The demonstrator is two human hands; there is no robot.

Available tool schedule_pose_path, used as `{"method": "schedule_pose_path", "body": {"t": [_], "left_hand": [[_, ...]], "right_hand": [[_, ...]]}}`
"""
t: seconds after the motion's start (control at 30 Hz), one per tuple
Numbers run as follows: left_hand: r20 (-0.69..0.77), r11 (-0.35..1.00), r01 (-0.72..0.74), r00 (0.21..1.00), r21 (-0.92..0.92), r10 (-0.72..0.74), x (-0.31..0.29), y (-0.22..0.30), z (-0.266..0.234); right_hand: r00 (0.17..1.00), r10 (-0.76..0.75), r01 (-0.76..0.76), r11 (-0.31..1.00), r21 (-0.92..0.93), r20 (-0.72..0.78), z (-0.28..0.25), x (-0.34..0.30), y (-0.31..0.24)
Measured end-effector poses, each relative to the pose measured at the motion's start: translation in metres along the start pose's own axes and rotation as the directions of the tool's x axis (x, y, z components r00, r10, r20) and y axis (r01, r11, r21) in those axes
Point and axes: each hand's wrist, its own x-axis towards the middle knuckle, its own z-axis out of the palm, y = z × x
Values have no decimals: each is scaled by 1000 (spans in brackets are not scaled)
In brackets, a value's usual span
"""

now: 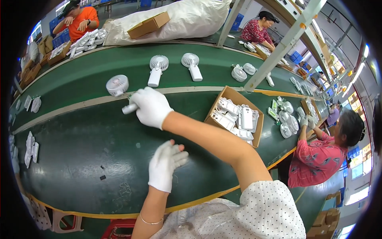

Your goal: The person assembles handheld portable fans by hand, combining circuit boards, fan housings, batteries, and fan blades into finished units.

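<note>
My right hand (149,107), in a white glove, reaches across to the belt's near edge. Its fingers are closed on a white handheld fan (117,85), whose round head shows just beyond them. A short white piece (129,108) juts out below the fingers, and a bit of green shows between it and the fan head; how they join is hidden. Closer to me, my left hand (165,165) hovers over the dark green table (83,159) with fingers apart, holding nothing. Its glove leaves some fingertips bare. Two more white fans (158,67) (191,65) lie on the green belt (135,59).
An open cardboard box (256,133) of white casing parts stands right of my forearm. Fan heads (287,119) and green boards (273,112) lie beside a co-worker in a pink top (318,159). White parts (31,149) rest at far left. A metal post (282,46) rises beyond.
</note>
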Motion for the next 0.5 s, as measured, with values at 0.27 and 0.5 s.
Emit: {"method": "schedule_pose_path", "body": {"t": [0.27,0.5], "left_hand": [[27,938,-20,999,-347,31,2,4,-12],[154,999,30,988,12,-32,-10,0,6]], "right_hand": [[993,-26,65,928,368,-112,-40,-129,-25],[841,499,-107,533,839,-210,-49,-182,-20]]}}
